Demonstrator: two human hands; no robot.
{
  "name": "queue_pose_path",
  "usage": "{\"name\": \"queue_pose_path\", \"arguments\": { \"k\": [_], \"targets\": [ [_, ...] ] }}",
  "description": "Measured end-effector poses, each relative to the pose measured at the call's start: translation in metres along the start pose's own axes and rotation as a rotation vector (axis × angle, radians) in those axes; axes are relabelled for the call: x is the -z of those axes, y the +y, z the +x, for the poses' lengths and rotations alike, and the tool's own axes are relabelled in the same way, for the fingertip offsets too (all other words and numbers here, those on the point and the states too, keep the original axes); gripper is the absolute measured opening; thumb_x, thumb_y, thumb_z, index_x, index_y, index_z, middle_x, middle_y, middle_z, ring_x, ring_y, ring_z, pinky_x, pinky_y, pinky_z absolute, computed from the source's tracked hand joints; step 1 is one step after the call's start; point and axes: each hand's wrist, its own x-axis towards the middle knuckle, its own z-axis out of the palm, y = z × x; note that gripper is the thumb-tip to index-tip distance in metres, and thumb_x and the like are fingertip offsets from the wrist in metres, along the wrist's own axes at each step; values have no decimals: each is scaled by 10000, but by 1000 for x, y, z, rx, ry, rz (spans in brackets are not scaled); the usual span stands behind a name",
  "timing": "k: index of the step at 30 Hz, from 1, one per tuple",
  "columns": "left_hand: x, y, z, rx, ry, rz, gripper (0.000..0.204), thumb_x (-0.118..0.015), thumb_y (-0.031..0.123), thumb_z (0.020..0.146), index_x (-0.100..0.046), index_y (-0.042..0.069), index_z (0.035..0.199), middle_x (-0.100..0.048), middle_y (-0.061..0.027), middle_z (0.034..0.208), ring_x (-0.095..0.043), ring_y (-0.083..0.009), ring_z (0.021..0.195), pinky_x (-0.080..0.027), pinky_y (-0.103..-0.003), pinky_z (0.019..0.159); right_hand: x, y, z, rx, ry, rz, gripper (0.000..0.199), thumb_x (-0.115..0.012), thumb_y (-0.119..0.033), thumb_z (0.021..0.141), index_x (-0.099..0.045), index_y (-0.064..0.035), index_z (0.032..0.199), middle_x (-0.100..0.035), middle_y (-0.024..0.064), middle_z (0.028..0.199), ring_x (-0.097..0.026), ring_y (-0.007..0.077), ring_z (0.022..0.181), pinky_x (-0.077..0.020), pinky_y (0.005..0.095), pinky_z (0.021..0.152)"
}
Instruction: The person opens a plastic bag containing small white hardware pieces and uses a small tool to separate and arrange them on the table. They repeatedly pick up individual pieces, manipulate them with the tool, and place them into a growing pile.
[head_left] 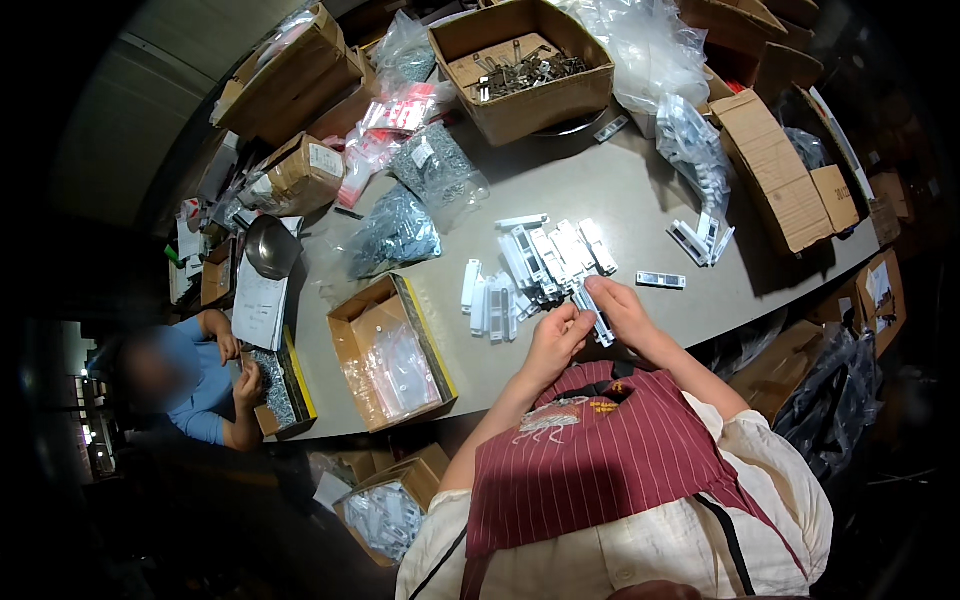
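Close to the table's near edge, my left hand (556, 345) and my right hand (622, 312) are both closed on one narrow white-and-grey slotted piece (603, 329), its exact kind unclear. Its lower end sticks out between my fingers. Just beyond my hands lies a loose pile of similar pieces (548, 257), some with dark metal inside. White pieces (491, 307) sit in a group left of the pile. On the right, a single piece (660, 281) lies flat, and a few more (702, 241) are heaped further off.
A cardboard box of metal parts (462, 98) stands at the back. Bags of small hardware (395, 235) lie left of it. An open box with clear plastic bags (438, 345) is at the near left. Beyond it a co-worker's hands (246, 380) are over a box of screws (274, 388).
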Motion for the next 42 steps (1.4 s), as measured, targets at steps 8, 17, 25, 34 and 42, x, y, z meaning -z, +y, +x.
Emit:
{"name": "queue_pose_path", "arguments": {
  "k": [8,17,25,34,42],
  "targets": [
    [4,4,-2,-71,3,-31,237,-627,169,976,-572,62,772,-453,70,602,-348,-15,496,-241,-201,469,-17,-25,-4,-186,-83,356,451,-439,-412,1060,-639,-9,1100,-635,25,935,-587,88,814,-479,242,735],
    [-8,7,1,-303,211,183,253,-652,155,945,-574,49,730,-466,60,596,-343,-10,496,-228,-210,469,-7,-37,4,-343,109,543,432,-544,-438,1013,-675,-28,974,-681,34,816,-628,93,657,-479,231,575],
    [16,16,3,-60,-307,-688,252,-513,221,964,-521,23,809,-448,-10,594,-334,-82,456,-279,-216,401,74,-17,30,-17,499,61,398,-533,-416,1019,-634,-72,847,-523,-57,692,-453,74,626,-353,252,579],
    [-15,26,4,370,148,-326,238,-499,208,959,-573,12,848,-655,-156,882,-610,-177,685,-500,-290,533,91,-29,45,298,511,-1214,432,-715,-273,866,-576,45,1122,-560,248,1160,-573,416,1048,-490,453,877],
    [-1,19,2,373,-22,-235,190,-550,175,959,-612,7,895,-643,-106,845,-542,-91,579,-438,-225,460,44,-6,73,212,173,-1214,272,-710,-100,740,-609,50,943,-608,239,927,-626,411,882,-534,469,807]
  ]
}}
